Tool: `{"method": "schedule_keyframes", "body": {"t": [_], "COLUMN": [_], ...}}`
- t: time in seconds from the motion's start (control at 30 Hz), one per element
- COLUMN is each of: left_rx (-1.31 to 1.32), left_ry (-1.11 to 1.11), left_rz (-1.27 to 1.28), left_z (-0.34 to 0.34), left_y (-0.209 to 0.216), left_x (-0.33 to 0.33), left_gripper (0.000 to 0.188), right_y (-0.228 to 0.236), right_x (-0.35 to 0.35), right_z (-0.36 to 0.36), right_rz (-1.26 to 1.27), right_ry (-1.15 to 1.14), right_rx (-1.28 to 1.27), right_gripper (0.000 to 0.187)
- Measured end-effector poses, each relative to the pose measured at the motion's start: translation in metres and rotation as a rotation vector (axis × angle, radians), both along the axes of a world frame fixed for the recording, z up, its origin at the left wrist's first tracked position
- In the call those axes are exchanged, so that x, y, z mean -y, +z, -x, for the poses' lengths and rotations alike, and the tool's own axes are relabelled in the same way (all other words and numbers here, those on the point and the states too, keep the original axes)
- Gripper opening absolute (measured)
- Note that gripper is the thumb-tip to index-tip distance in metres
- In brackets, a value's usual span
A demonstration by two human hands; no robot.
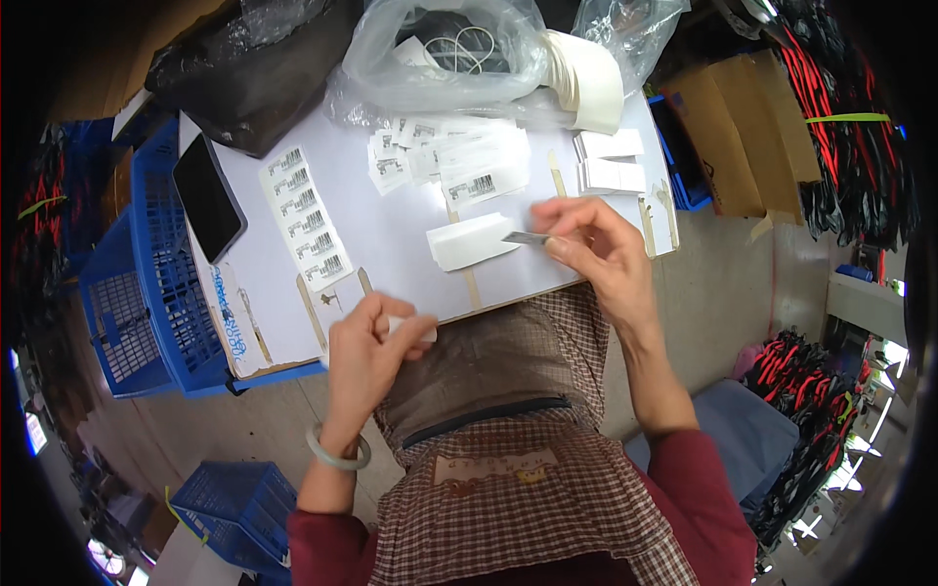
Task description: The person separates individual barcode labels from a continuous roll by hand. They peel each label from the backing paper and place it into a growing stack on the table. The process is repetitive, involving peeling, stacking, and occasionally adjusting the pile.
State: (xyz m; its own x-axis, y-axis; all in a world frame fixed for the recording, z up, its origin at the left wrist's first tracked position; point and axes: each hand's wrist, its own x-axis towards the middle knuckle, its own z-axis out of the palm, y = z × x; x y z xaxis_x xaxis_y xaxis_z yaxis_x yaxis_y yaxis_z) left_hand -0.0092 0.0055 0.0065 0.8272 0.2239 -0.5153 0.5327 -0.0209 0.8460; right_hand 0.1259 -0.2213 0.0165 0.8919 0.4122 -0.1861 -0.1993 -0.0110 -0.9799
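My right hand (604,252) pinches a small barcode label (525,237) between thumb and finger, just above the board's near part. Under the label's left end lies a plain white paper card (467,242). My left hand (373,344) is at the near edge, its fingers closed around a white card (427,333) that shows only in part. Left of centre lies a sheet of barcode labels (306,217) in one column. A spread pile of white barcoded cards (486,161) lies beyond the plain card. Two stacks of white cards (612,177) stand at the far right.
A clear plastic bag (366,68) with cords and tags stands at the back, beside fanned white cards (591,83). A black plastic bag (259,73) and a dark phone (209,198) are on the left. Blue crates (161,264) and a cardboard box (743,137) flank the white board (386,249).
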Motion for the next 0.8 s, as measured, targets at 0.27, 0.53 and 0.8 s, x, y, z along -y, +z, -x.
{"method": "schedule_keyframes", "body": {"t": [0.27,0.53,0.8], "left_rx": [-0.033,-0.006,-0.139], "left_ry": [-0.286,-0.349,-0.271], "left_rz": [-0.332,-0.503,-0.259], "left_z": [-0.064,-0.069,-0.075], "left_y": [-0.014,-0.019,-0.013], "left_x": [-0.002,0.003,0.001], "left_gripper": [0.035,0.037,0.041], "right_y": [-0.008,-0.02,-0.017], "right_x": [-0.032,-0.035,-0.039], "right_z": [-0.02,-0.021,-0.022], "right_rz": [0.367,0.432,0.462], "right_ry": [0.298,0.315,0.29], "right_rx": [-0.029,0.002,0.037], "right_gripper": [0.008,0.009,0.013]}}
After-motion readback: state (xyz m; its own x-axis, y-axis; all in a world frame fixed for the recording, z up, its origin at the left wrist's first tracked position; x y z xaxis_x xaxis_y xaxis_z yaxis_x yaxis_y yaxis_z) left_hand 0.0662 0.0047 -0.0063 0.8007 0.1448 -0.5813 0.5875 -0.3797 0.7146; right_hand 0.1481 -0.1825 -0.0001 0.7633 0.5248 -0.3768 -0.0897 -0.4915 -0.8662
